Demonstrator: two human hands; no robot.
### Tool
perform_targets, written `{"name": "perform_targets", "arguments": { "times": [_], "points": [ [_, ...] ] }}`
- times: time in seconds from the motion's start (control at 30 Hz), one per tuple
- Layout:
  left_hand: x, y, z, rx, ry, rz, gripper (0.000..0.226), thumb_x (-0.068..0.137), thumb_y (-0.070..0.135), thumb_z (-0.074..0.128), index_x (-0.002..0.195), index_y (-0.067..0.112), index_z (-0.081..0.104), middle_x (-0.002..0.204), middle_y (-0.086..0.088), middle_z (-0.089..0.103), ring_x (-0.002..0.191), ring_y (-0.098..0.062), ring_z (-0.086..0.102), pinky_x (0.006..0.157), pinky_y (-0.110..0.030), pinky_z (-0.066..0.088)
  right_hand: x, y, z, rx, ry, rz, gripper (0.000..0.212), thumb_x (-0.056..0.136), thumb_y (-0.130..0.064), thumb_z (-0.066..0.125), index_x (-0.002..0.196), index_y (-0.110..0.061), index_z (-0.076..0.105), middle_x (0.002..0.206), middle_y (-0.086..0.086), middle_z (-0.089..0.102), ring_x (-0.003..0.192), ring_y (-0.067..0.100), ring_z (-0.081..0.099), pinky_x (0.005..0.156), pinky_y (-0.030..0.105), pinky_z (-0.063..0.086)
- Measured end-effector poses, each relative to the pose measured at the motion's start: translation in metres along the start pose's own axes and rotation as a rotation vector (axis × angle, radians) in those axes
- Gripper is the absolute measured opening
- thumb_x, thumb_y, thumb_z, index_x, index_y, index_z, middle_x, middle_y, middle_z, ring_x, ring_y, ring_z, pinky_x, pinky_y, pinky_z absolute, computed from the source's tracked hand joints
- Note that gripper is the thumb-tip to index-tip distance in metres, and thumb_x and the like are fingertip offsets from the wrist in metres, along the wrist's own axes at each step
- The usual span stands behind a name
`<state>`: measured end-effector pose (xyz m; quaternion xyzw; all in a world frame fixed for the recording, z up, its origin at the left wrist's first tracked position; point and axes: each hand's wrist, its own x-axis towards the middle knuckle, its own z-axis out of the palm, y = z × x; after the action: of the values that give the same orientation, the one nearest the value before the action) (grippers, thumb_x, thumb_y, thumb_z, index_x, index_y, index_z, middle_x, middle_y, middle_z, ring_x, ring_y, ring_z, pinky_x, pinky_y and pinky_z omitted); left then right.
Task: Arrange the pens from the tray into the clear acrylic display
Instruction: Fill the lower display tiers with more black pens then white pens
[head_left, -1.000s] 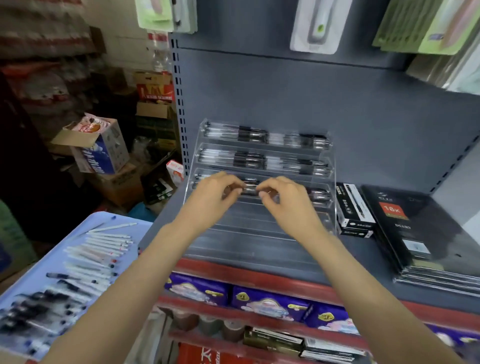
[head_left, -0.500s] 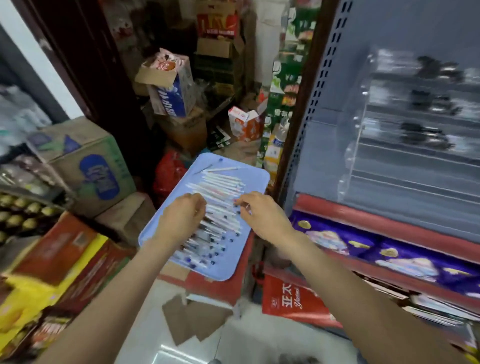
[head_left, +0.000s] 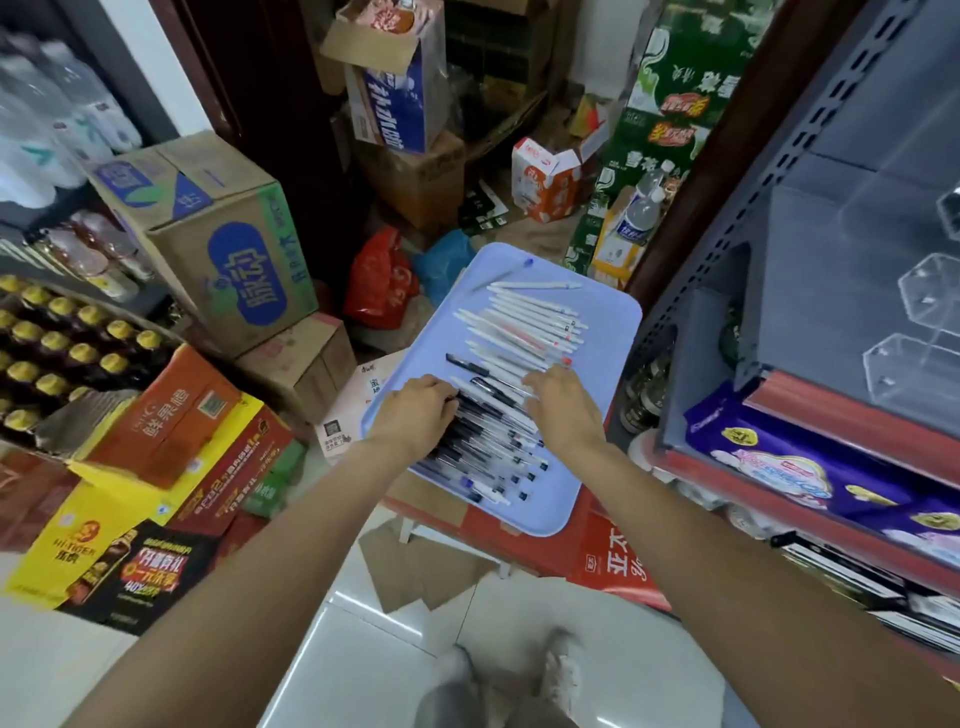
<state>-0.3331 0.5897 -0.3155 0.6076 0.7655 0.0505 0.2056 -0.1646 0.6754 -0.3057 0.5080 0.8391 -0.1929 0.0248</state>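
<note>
Both hands are lowered onto the pens (head_left: 483, 441) on the blue tray (head_left: 608, 332); the left hand (head_left: 415, 413) and the right hand (head_left: 563, 410) are curled over the pens, a definite hold cannot be told; white pens (head_left: 524, 322) lie beyond the hands.

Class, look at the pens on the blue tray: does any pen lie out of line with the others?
Yes. One blue-capped pen lies alone at the far end of the blue tray, slanted and apart from the row of white pens. The rest lie roughly parallel. Both hands, left hand and right hand, rest on the dark pens.
</note>
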Motion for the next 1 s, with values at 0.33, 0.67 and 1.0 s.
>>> {"name": "perform_targets", "arguments": {
  "times": [0.33,0.67,1.0],
  "points": [
    [0.045,0.019,-0.004,-0.118,0.052,-0.069,0.019,0.093,0.022,0.056,0.110,0.016,0.062,0.115,-0.011,0.049,0.108,-0.033,0.046,0.083,-0.037,0.036,-0.007,0.014,-0.019,0.311,0.046,0.092,0.024,0.097,-0.007,0.042,0.113,-0.005,0.061,0.117,0.016,0.060,0.108,0.025,0.056,0.075,0.023,0.040],
    [0.055,0.008,-0.029,-0.533,-0.113,0.065,0.009,0.087,0.009,0.064,0.078,0.012,0.065,0.086,0.001,0.066,0.081,-0.013,0.060,0.077,-0.025,0.044,-0.021,0.030,-0.027,0.393,0.057,0.168,0.020,0.097,-0.012,0.048,0.112,-0.006,0.059,0.120,0.009,0.059,0.105,0.023,0.057,0.076,0.021,0.037],
    [0.023,0.038,-0.078,-1.143,0.162,0.004,0.013,0.089,0.007,0.060,0.078,0.014,0.061,0.074,-0.004,0.063,0.058,0.002,0.063,0.062,-0.009,0.047,-0.046,0.012,-0.062,0.603,0.203,0.018,0.011,0.095,-0.015,0.054,0.101,-0.013,0.063,0.090,-0.006,0.066,0.085,0.004,0.059,0.065,0.001,0.039]
  ]
}}
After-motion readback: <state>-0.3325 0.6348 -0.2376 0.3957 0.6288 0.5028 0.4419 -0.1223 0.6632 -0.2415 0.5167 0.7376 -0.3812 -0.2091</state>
